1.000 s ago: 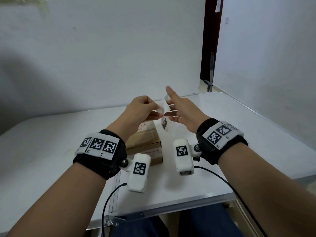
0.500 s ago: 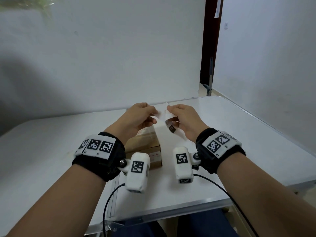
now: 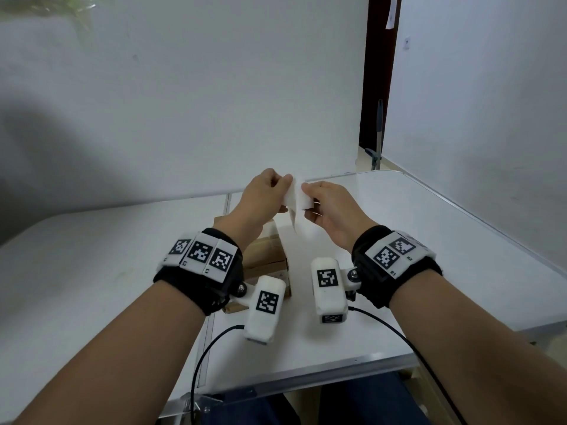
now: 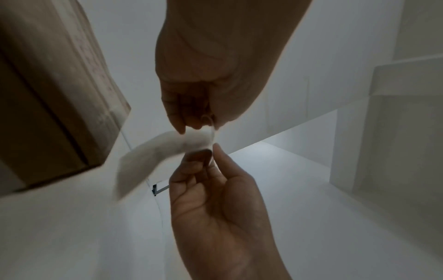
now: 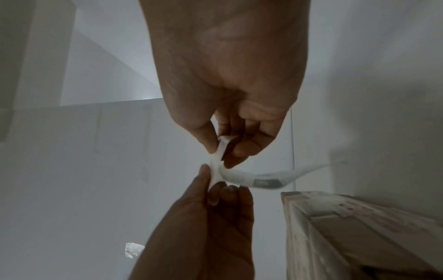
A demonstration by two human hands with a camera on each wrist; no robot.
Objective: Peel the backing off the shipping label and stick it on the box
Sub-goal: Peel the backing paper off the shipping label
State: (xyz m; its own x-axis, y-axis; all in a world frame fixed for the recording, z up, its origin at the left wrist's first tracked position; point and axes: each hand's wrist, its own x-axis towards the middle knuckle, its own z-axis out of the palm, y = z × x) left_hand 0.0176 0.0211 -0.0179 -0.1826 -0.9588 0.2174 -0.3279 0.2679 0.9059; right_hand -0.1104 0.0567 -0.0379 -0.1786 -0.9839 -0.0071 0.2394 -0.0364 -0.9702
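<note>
White table (image 3: 399, 240), bare wall behind | our left hand (image 3: 260, 194) and right hand (image 3: 328, 207) now both pinch the shipping label (image 3: 296, 204) up top, right fingers no longer splayed | peel starting, we judge | box (image 3: 267, 256) waits below, unlabelled

Shipping label (image 3: 297, 201): white paper strip, curled, dark printed patch on its hanging end, held in the air above the box. Box (image 3: 266, 256): brown cardboard, closed, resting flat below the label.
</note>
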